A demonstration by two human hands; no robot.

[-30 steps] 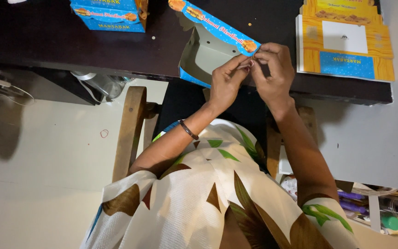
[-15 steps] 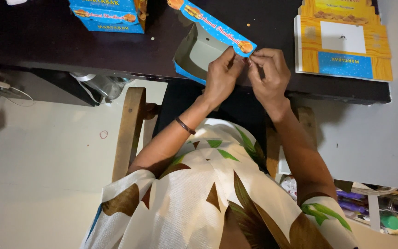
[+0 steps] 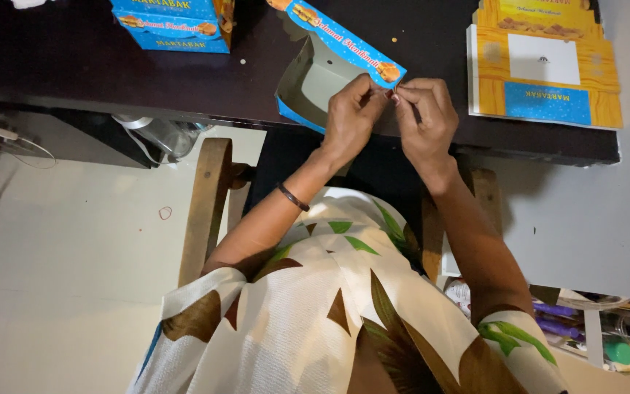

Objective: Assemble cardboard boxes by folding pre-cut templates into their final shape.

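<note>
Blue carton [image 3: 329, 69], long axis apparently diagonal, up-left.

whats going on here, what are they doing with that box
A person seated on a wooden chair at a dark table is working on a half-folded blue cardboard box. The left hand and right hand meet at the box's near corner, fingertips pinching a flap. A finished blue box sits at the table's far left, and a stack of flat yellow box blanks lies to the right.
</note>
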